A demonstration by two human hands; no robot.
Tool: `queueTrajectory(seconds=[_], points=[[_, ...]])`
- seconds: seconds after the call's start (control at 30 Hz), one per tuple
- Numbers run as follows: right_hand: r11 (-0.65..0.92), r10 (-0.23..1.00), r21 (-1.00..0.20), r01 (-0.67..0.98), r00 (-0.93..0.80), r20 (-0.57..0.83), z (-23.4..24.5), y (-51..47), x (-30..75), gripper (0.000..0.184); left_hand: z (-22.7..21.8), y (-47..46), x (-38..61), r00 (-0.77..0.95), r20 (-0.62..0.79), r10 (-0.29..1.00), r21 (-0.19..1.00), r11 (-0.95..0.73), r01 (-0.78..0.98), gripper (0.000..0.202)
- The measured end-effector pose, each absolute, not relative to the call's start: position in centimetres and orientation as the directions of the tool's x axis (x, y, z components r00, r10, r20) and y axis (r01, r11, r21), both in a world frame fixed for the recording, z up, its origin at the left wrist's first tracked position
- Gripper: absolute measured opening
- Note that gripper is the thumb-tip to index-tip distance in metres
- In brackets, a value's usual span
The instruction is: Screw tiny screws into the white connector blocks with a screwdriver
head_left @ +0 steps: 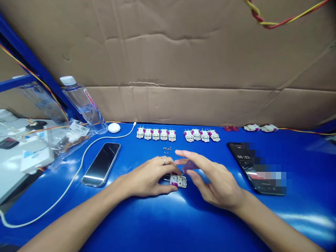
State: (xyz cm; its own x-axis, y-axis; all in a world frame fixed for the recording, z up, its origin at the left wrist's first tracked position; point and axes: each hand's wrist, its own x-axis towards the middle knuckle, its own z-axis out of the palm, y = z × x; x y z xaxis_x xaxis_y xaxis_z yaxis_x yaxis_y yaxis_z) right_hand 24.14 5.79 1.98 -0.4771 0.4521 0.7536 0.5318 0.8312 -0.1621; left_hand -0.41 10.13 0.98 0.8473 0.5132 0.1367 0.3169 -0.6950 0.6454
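My left hand [154, 176], with a ring on one finger, rests on the blue table. Its fingers and thumb grip the sides of a small white and magenta plug [181, 180], which lies flat with its prongs pointing left under my palm. From the right, my right hand [219, 178] reaches over the plug's far end. Between its thumb and fingers is a small translucent purple piece [190, 165], partly hidden; its kind is not clear. Several small brass-coloured screws [167, 149] lie just beyond my hands.
Several similar plugs [155, 133] stand in two rows at the back. Red pieces [231, 128] and two white plug parts [252, 127] are to their right. A phone [102, 164] lies left, another phone [252, 168] right. A white cable [81, 164] and water bottle [84, 105] are at left.
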Motion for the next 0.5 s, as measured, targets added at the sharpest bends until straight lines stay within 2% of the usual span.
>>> queueTrajectory(seconds=[0.1, 0.2, 0.3, 0.4, 0.5], points=[[0.820, 0.478, -0.200, 0.536, -0.450, 0.754, 1.90, 5.70, 24.17, 0.050, 0.95, 10.15, -0.42, 0.850, 0.142, 0.507, 0.648, -0.697, 0.307, 0.034], [0.792, 0.441, -0.149, 0.592, -0.385, 0.810, 1.84, 5.60, 24.19, 0.047, 0.97, 10.16, -0.41, 0.845, 0.137, 0.517, 0.628, -0.705, 0.329, 0.032], [0.796, 0.415, -0.104, 0.596, -0.412, 0.811, 2.05, 5.54, 24.25, 0.045, 1.00, 10.17, -0.36, 0.846, 0.143, 0.513, 0.625, -0.710, 0.325, 0.029], [0.807, 0.418, -0.092, 0.584, -0.454, 0.787, 2.30, 5.39, 24.17, 0.046, 1.10, 10.18, -0.31, 0.849, 0.146, 0.507, 0.635, -0.706, 0.312, 0.031], [0.794, 0.408, -0.100, 0.599, -0.405, 0.818, 2.30, 5.27, 23.93, 0.046, 1.22, 10.17, -0.28, 0.848, 0.141, 0.512, 0.637, -0.702, 0.317, 0.030]])
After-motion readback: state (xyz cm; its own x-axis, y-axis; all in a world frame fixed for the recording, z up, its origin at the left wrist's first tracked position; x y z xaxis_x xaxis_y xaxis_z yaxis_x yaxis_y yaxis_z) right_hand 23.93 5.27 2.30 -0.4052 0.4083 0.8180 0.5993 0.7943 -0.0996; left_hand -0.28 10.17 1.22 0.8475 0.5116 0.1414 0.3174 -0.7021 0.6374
